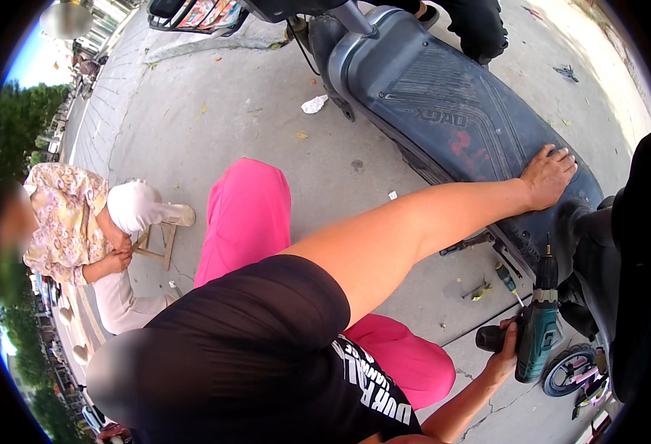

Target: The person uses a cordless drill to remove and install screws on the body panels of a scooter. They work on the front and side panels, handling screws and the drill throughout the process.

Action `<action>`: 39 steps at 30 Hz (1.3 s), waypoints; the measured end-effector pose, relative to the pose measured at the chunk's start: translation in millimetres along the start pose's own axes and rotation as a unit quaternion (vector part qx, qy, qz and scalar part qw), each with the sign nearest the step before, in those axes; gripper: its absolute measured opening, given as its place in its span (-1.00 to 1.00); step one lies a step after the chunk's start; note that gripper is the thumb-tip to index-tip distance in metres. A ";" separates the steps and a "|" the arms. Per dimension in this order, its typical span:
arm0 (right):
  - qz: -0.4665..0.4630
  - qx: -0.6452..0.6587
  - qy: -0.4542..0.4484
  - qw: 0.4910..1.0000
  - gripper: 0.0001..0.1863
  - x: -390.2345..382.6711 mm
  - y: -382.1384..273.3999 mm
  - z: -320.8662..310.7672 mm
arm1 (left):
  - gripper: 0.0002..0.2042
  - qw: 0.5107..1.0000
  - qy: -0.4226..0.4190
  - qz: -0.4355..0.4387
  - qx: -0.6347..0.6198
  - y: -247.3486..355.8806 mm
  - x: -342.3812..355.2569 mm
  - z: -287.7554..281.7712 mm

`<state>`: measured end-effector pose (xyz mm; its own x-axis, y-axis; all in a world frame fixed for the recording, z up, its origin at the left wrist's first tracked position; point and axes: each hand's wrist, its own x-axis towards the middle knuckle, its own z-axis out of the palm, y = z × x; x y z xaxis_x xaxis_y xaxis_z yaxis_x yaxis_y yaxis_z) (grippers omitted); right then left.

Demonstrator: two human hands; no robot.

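My left hand (pixel 549 177) lies with its fingers apart on the dark grey footboard (pixel 481 126) of an electric scooter, near its right end. Lower right, my right hand (pixel 504 355) grips a teal and black cordless drill (pixel 538 337) by its handle. The drill's thin bit (pixel 548 243) points up the picture, close to the scooter's dark bodywork; whether it touches cannot be told. A screwdriver with a green and black handle (pixel 504 277) is beside the drill, below the footboard's edge.
A person in a flowered top (pixel 70 214) sits on a small wooden stool (pixel 168 244) at left. Someone in dark trousers (pixel 470 26) is beyond the scooter. A small wheel with pink parts (pixel 568 370) stands at lower right. Crumpled white paper (pixel 314 104) lies on the concrete.
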<state>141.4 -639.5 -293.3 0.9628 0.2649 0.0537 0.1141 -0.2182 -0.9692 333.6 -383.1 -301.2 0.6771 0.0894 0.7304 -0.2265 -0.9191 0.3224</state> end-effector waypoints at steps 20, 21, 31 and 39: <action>0.043 0.073 -0.051 0.995 -0.67 52.5 -2.3 -21.3 | -0.46 0.896 -0.292 0.309 0.123 -103.4 58.5 36.1; 0.039 0.055 -0.044 0.997 -0.67 53.8 -6.8 -24.9 | -0.45 0.900 -0.298 0.304 0.098 -96.7 63.9 37.6; 0.052 0.001 -0.005 0.999 -0.77 59.1 -23.0 -12.4 | -0.41 0.919 -0.331 0.215 -0.015 -58.4 49.0 -38.9; 0.064 -0.055 0.033 0.996 -0.73 43.7 -36.2 -2.4 | -0.47 0.950 -0.243 0.176 -0.091 -55.7 33.2 -30.8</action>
<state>179.9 -622.3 -255.3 0.9849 0.1663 -0.0485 0.0127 -0.3482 -0.9373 347.2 -317.2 -276.4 0.7701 -0.4390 0.4628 -0.5856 -0.7743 0.2400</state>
